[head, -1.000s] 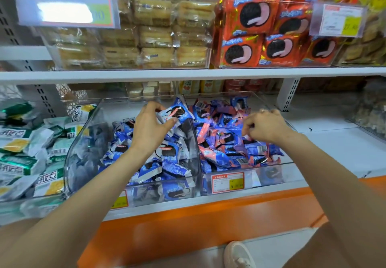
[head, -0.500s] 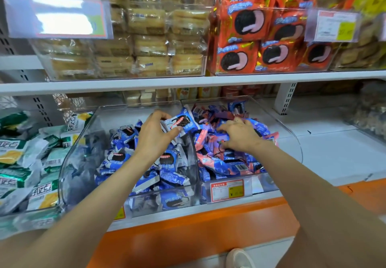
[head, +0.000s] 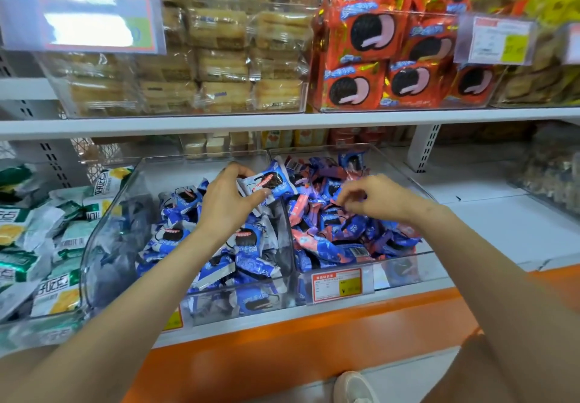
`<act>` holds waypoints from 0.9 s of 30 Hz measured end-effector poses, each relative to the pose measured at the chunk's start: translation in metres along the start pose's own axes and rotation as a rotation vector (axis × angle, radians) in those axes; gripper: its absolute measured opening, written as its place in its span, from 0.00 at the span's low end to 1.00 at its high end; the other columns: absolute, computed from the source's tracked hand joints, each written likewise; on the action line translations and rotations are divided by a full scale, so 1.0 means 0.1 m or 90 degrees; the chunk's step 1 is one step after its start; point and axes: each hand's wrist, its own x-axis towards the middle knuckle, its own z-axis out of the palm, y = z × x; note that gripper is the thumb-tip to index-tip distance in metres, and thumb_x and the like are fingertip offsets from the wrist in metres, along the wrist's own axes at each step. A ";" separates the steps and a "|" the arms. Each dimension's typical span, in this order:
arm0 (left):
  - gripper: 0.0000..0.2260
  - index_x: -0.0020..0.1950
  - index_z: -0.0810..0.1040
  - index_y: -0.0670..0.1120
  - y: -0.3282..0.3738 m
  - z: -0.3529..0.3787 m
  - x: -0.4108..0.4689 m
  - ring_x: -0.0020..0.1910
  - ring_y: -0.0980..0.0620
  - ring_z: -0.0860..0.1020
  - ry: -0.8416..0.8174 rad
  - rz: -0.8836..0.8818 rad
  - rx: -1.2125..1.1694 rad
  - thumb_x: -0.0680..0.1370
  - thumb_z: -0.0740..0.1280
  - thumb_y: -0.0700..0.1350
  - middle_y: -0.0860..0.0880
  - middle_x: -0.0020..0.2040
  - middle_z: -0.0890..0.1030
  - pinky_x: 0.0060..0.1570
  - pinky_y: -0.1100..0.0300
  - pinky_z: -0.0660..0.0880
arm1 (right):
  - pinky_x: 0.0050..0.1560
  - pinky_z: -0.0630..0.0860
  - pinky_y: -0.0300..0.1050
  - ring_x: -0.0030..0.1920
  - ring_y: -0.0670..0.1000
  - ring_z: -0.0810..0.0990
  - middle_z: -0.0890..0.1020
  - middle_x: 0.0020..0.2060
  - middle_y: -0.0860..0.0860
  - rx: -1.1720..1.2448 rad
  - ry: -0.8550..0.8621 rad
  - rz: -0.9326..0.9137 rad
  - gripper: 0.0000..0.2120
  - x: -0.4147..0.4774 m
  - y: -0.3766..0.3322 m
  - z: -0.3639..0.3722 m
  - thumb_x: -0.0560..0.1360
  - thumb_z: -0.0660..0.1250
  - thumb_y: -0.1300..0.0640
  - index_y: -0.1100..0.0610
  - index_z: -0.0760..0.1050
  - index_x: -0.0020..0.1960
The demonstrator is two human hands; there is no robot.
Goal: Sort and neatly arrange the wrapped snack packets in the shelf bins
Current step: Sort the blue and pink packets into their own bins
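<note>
Above the divider between the two clear plastic bins on the lower shelf, the left hand (head: 226,201) pinches a blue-and-white foil snack packet (head: 270,182) between thumb and curled fingers, holding it clear of the heaps. The right hand (head: 376,197) hovers over the right bin (head: 405,264) with its fingers curled down among the blue-and-pink packets (head: 332,239); whether it has hold of one cannot be told. The held packet hangs right on the border, so a loose pinch on the slick wrapper could drop it into the wrong side, back among the mixed colours. The heap of blue-and-white packets (head: 248,255) in the left bin (head: 103,245) lies loose and tilted, sloping towards the low front wall, and a careless push would probably slide some over the edge. In the right bin the colours look much alike, which makes a missed stray likely. Both bins stand at the front edge of the white metal shelf (head: 502,223), which lies bare to their right above an orange base strip (head: 282,349); a red-and-yellow price label (head: 337,285) is clipped to the right bin's front. Green-and-white packets (head: 31,239) fill the bin at the left edge. On the upper shelf board (head: 219,123) stand pale cakes in clear wrap (head: 219,57) and orange biscuit packets (head: 361,35). A light shoe (head: 354,387) shows on the floor below.
</note>
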 end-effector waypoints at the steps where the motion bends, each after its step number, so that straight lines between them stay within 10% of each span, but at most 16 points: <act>1: 0.14 0.55 0.72 0.46 0.01 0.00 -0.01 0.36 0.51 0.71 0.001 0.003 -0.008 0.73 0.71 0.48 0.50 0.51 0.74 0.31 0.60 0.64 | 0.54 0.76 0.46 0.47 0.50 0.80 0.83 0.44 0.50 0.074 0.052 0.000 0.08 0.03 -0.03 0.02 0.75 0.66 0.62 0.52 0.80 0.50; 7: 0.13 0.54 0.74 0.49 0.19 0.07 0.00 0.32 0.59 0.68 -0.058 0.115 -0.050 0.72 0.73 0.46 0.49 0.49 0.76 0.29 0.66 0.62 | 0.47 0.76 0.38 0.44 0.40 0.81 0.83 0.49 0.49 0.486 0.017 0.011 0.19 0.16 -0.42 0.02 0.74 0.69 0.52 0.53 0.71 0.63; 11: 0.20 0.62 0.72 0.47 0.33 0.17 0.14 0.47 0.52 0.76 -0.109 0.172 -0.007 0.73 0.72 0.47 0.50 0.55 0.76 0.42 0.64 0.69 | 0.38 0.71 0.38 0.30 0.42 0.77 0.81 0.36 0.52 0.471 0.119 0.053 0.12 0.13 -0.33 -0.03 0.71 0.72 0.59 0.63 0.77 0.52; 14: 0.26 0.67 0.67 0.45 0.29 0.25 0.37 0.60 0.46 0.74 -0.158 0.167 0.128 0.74 0.70 0.52 0.46 0.63 0.75 0.54 0.59 0.70 | 0.41 0.68 0.35 0.42 0.48 0.77 0.80 0.45 0.55 0.364 0.239 0.142 0.18 0.07 -0.07 -0.11 0.70 0.74 0.54 0.60 0.76 0.56; 17: 0.27 0.69 0.67 0.46 0.25 0.35 0.61 0.62 0.44 0.72 -0.243 0.195 0.305 0.74 0.69 0.54 0.44 0.65 0.73 0.59 0.55 0.70 | 0.48 0.69 0.41 0.48 0.53 0.77 0.81 0.48 0.57 0.368 0.262 0.192 0.27 0.01 0.19 -0.13 0.69 0.74 0.52 0.62 0.73 0.64; 23: 0.27 0.71 0.66 0.47 0.33 0.57 0.88 0.68 0.44 0.68 -0.338 0.226 0.555 0.75 0.67 0.55 0.45 0.70 0.70 0.68 0.51 0.60 | 0.28 0.67 0.27 0.35 0.46 0.74 0.77 0.32 0.50 0.349 0.289 0.190 0.15 -0.10 0.35 -0.13 0.70 0.74 0.55 0.61 0.78 0.54; 27: 0.27 0.70 0.67 0.47 0.40 0.62 0.92 0.64 0.45 0.72 -0.346 0.214 0.562 0.74 0.70 0.53 0.45 0.66 0.73 0.64 0.54 0.67 | 0.34 0.68 0.40 0.38 0.52 0.75 0.78 0.35 0.58 0.376 0.298 0.187 0.17 -0.13 0.34 -0.15 0.69 0.74 0.54 0.64 0.77 0.51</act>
